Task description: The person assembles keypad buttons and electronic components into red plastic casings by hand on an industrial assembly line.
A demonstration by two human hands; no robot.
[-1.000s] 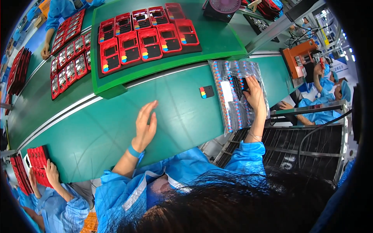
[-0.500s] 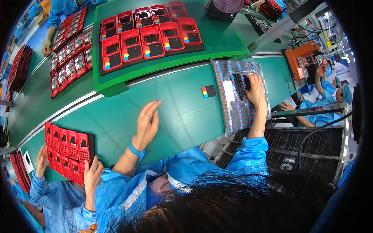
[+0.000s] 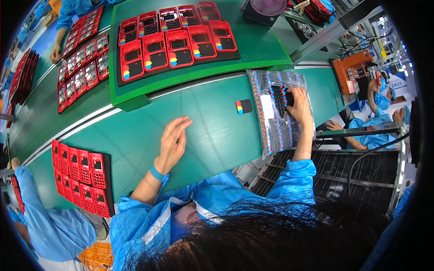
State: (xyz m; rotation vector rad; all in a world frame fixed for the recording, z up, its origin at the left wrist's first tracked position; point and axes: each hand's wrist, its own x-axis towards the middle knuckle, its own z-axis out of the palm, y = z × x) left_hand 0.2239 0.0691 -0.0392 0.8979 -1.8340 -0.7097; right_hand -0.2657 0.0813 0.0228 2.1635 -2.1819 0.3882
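Note:
On the right, a clear plastic bag [image 3: 266,131] lies flat, packed with rows of small black pieces that show red and blue edges. My right hand [image 3: 300,108] reaches over it, fingers curled down onto the dark pieces [image 3: 279,101] near the middle. Its fingertips are partly hidden, so what they pinch cannot be made out. Left of the bag, a single flat black piece [image 3: 244,106] with a yellow, red and blue corner lies on the green surface. Above that surface, my left hand [image 3: 172,141] hangs with fingers stretched and nothing in it.
A black tray of red handheld casings [image 3: 81,176] lies at the left. Another tray of red casings [image 3: 176,47] with black panels rests on the raised green platform [image 3: 262,54]. A purple fan [image 3: 266,7] stands behind. Co-workers' arms [image 3: 27,189] show at the left.
The co-worker at lower left has let go of the tray of red casings and reached away to the far left. My right-hand fingers have shifted slightly over the bag; my left hand barely moved.

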